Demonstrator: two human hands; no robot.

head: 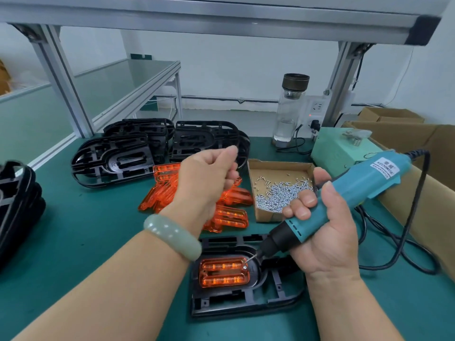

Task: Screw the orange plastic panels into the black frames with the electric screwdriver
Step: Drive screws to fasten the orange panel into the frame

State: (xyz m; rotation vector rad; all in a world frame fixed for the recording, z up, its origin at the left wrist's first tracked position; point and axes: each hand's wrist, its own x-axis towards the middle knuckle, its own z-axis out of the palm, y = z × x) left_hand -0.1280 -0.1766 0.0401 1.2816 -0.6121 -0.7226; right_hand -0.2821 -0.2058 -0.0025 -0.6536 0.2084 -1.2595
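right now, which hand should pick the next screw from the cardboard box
Left: the left hand hovers beside the cardboard box of silver screws; the right hand grips the teal electric screwdriver.

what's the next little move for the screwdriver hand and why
Probably seat the bit on the screw and drive it. The right hand grips the screwdriver, its bit slanting just by a silver screw at the right edge of the orange panel, which sits in the black frame. The left hand hovers clear.

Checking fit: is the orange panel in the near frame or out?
In: the panel lies inside the frame, a screw at its corner.
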